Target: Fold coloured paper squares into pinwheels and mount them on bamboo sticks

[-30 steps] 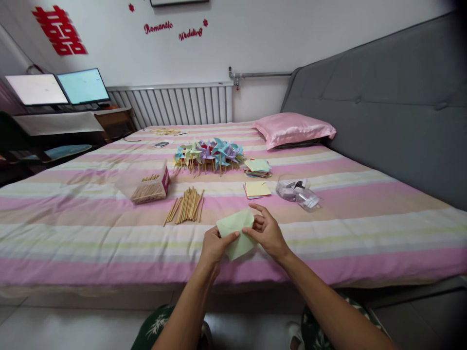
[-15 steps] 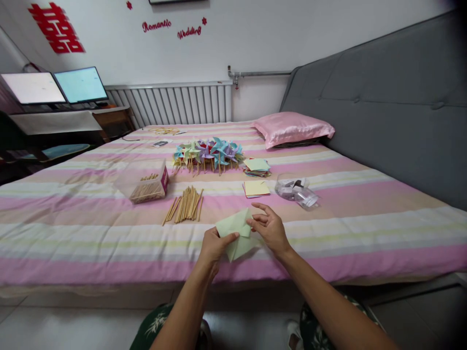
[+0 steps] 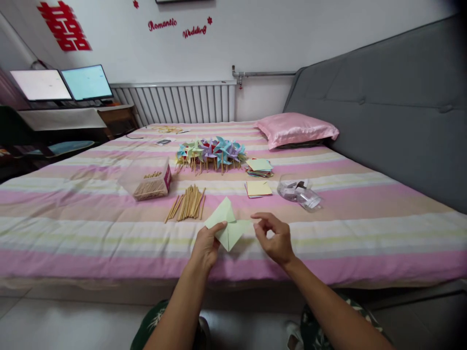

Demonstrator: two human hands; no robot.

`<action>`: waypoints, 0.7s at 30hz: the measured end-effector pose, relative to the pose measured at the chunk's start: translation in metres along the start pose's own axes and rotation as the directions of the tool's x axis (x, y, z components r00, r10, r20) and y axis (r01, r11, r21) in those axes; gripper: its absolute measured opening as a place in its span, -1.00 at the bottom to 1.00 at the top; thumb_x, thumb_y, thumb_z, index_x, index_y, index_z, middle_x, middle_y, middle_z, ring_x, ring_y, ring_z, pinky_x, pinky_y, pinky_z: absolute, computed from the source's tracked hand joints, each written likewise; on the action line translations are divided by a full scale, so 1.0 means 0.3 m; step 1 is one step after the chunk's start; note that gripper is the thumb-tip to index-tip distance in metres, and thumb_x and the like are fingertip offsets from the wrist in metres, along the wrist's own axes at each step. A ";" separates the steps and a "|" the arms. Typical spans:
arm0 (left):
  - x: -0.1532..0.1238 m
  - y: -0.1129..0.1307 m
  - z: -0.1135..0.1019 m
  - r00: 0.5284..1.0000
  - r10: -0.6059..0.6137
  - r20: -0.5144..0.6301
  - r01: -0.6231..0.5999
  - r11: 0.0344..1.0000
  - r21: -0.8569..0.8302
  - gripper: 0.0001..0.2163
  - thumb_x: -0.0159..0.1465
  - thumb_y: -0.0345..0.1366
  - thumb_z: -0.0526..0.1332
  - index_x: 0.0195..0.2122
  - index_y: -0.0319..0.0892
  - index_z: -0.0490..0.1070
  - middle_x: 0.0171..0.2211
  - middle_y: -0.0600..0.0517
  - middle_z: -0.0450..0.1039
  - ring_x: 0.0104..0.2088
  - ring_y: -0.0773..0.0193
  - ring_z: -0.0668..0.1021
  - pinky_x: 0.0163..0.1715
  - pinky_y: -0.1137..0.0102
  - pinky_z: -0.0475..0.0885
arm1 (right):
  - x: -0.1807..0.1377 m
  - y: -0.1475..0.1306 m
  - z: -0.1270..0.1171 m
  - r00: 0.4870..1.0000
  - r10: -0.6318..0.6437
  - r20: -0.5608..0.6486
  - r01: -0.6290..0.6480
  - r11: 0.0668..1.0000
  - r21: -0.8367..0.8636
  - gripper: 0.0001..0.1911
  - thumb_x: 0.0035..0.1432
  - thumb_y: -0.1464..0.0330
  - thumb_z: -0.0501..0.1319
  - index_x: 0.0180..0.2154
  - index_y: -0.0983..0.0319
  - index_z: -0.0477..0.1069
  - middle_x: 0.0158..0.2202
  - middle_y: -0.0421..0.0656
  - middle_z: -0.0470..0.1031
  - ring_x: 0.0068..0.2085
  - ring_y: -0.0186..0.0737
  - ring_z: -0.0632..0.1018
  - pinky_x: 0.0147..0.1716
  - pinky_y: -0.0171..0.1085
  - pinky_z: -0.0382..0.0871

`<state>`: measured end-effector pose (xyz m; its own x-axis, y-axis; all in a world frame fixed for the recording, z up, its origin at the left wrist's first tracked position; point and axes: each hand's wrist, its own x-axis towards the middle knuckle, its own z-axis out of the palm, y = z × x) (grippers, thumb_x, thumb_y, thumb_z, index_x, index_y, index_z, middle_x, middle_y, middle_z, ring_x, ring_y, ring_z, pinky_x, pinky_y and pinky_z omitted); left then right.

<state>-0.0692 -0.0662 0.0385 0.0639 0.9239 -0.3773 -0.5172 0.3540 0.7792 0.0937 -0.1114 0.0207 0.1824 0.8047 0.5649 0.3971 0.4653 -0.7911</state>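
My left hand (image 3: 207, 244) pinches a pale green sheet of paper (image 3: 233, 232) near its middle, thumb on top. The paper has slits and creases; one point stands up at the top, another reaches out to the right, and a corner points down at me. Beside the right-hand point is my right hand (image 3: 275, 238), its thumb and index finger curved and a little apart. Whether those fingertips touch the paper is too fine to make out. Beyond the hands lie loose brown sticks (image 3: 189, 201) and a small stack of coloured paper squares (image 3: 258, 188).
Finished paper pinwheels (image 3: 211, 150) on sticks stand farther back on the striped bed (image 3: 109, 238). A clear box (image 3: 153, 184) of sticks sits left, a taller paper stack (image 3: 260, 166) right, near clear containers (image 3: 297, 192). Beyond them is a pink pillow (image 3: 297, 129).
The paper has turned in my left hand, and its points now stand apart. My right hand has drawn back from the paper's upper part to its right-hand tip.
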 end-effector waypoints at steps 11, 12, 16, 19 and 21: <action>-0.021 0.015 0.007 0.992 -0.119 0.051 0.120 0.992 -0.034 -0.80 -0.10 -0.54 0.34 -0.39 -0.29 0.51 -0.42 -0.05 0.58 -0.45 0.21 0.58 -0.44 0.41 0.46 | -0.013 0.016 0.049 0.944 -0.025 0.330 0.000 0.997 0.076 -0.75 0.07 0.41 0.23 -0.19 0.09 0.57 -0.30 -0.17 0.63 -0.38 -0.22 0.59 -0.35 -0.26 0.45; -0.020 0.012 0.006 0.991 -0.122 0.053 0.123 0.992 -0.028 -0.79 -0.10 -0.53 0.34 -0.39 -0.30 0.51 -0.42 -0.05 0.58 -0.45 0.21 0.57 -0.44 0.41 0.46 | -0.010 0.015 0.049 0.947 -0.021 0.321 -0.007 0.996 0.085 -0.78 0.06 0.41 0.25 -0.22 0.09 0.58 -0.32 -0.17 0.63 -0.38 -0.21 0.59 -0.35 -0.26 0.45; -0.020 0.003 0.003 0.994 -0.081 0.076 0.081 0.997 0.005 -0.76 -0.15 -0.52 0.37 -0.39 -0.32 0.52 -0.43 -0.04 0.58 -0.45 0.25 0.56 -0.45 0.43 0.44 | -0.004 0.010 0.051 0.953 0.036 0.300 -0.074 0.990 0.117 -0.88 0.04 0.30 0.31 -0.32 0.12 0.60 -0.40 -0.16 0.63 -0.45 -0.23 0.56 -0.40 -0.27 0.43; -0.026 -0.001 0.007 0.996 -0.010 0.088 0.007 0.999 0.037 -0.72 -0.18 -0.48 0.41 -0.37 -0.32 0.53 -0.46 -0.02 0.57 -0.48 0.29 0.54 -0.47 0.45 0.41 | -0.006 0.008 0.057 0.955 0.113 0.275 -0.167 0.969 0.183 -0.83 0.04 0.22 0.32 -0.36 0.16 0.60 -0.42 -0.13 0.62 -0.43 -0.21 0.57 -0.42 -0.27 0.43; -0.029 -0.006 0.012 0.996 0.040 0.080 -0.044 0.997 0.055 -0.67 -0.21 -0.44 0.43 -0.35 -0.30 0.54 -0.48 0.00 0.56 -0.51 0.31 0.52 -0.50 0.46 0.38 | -0.006 0.009 0.061 0.951 0.178 0.254 -0.242 0.938 0.250 -0.79 0.03 0.18 0.31 -0.39 0.18 0.58 -0.47 -0.13 0.59 -0.44 -0.20 0.58 -0.44 -0.28 0.44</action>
<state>-0.0657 -0.0743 0.0423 0.1111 0.9458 -0.3050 -0.4713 0.3204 0.8217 0.0779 -0.1049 0.0130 0.0154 0.9414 0.3370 0.1036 0.3337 -0.9370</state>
